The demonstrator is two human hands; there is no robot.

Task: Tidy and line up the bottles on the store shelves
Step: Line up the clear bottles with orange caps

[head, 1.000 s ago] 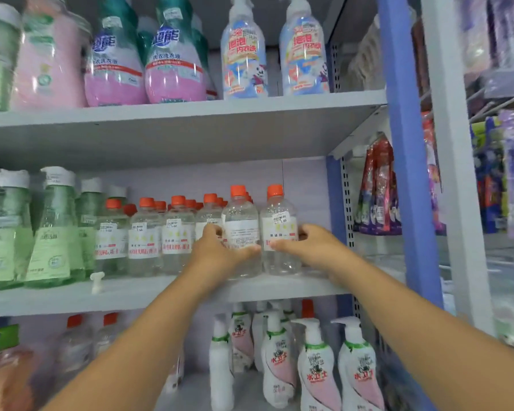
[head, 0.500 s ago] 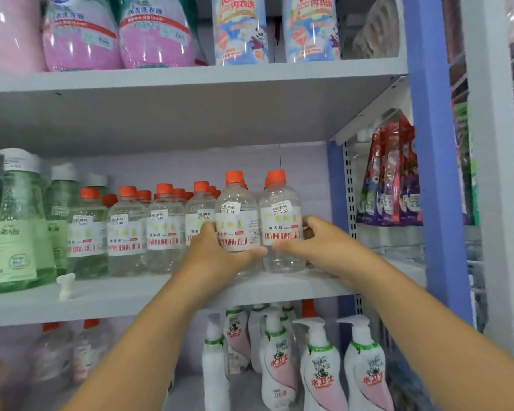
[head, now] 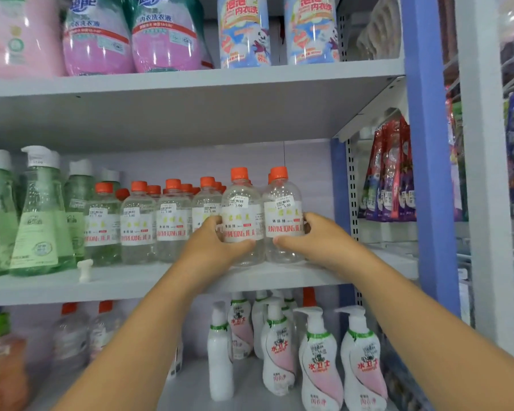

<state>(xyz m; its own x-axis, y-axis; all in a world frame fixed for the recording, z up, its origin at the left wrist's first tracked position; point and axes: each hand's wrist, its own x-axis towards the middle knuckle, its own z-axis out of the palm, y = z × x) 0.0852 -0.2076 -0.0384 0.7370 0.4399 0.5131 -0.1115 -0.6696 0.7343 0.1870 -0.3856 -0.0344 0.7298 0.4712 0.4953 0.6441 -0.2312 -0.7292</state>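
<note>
Up on the middle grey metal shelf [head: 137, 284], the head view shows both hands working the right end of a row of clear plastic bottles with orange screw caps. The left hand [head: 212, 246] wraps around the lower body of the second clear orange-capped bottle from the right [head: 241, 215], thumb across the front below the white label and fingers curled behind it. The right hand [head: 318, 237] cups the end clear orange-capped bottle [head: 283, 215] the same way, thumb in front, fingers round its right side. Both bottles stand upright on the shelf, touching each other and standing a little forward of the rest of the orange-capped row [head: 155, 221] to their left.

These bottles look light and thin-walled, filled with clear liquid (so a hard squeeze would likely dent them), and the smooth plastic may be a little slippery. The labelled waist, where both hands already sit, seems the steadiest place to hold; the caps would tip them.

Compared with a second ago, the two bottles have been turned so their red-lettered labels face squarely outward, and the hands have shifted slightly higher on the bodies. The small white loose pump part [head: 85, 269] lies where it did near the tall green bottles [head: 39, 221].
</note>
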